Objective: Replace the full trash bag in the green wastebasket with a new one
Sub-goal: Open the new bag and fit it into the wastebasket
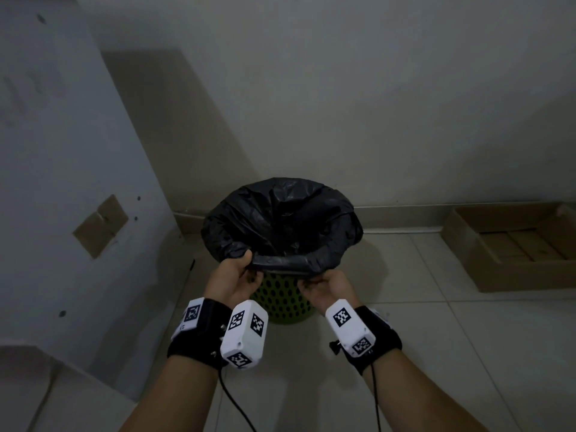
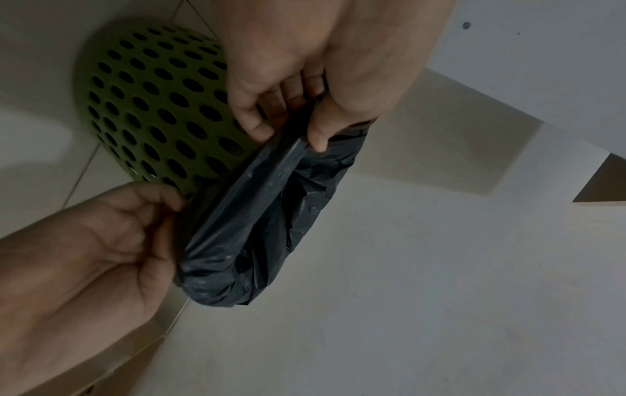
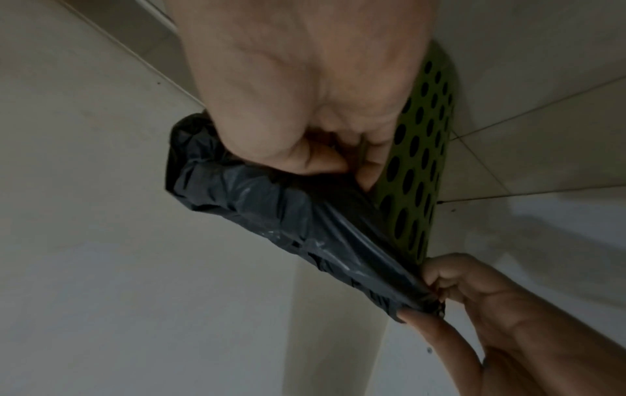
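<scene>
Both my hands, left hand (image 1: 237, 273) and right hand (image 1: 322, 286), pinch the black trash bag (image 1: 280, 219) near edge at the green wastebasket (image 1: 282, 302) rim (floor corner). Fitting or removing? Can't tell; contents unseen.

The floor (image 1: 436, 353) is laid with light square tiles separated by thin dark grout lines. The green wastebasket (image 1: 288, 307), perforated with round holes, stands upright on the floor near the wall corner. An open cardboard box (image 1: 498, 254) rests on the floor against the wall base, well apart from the wastebasket.
</scene>
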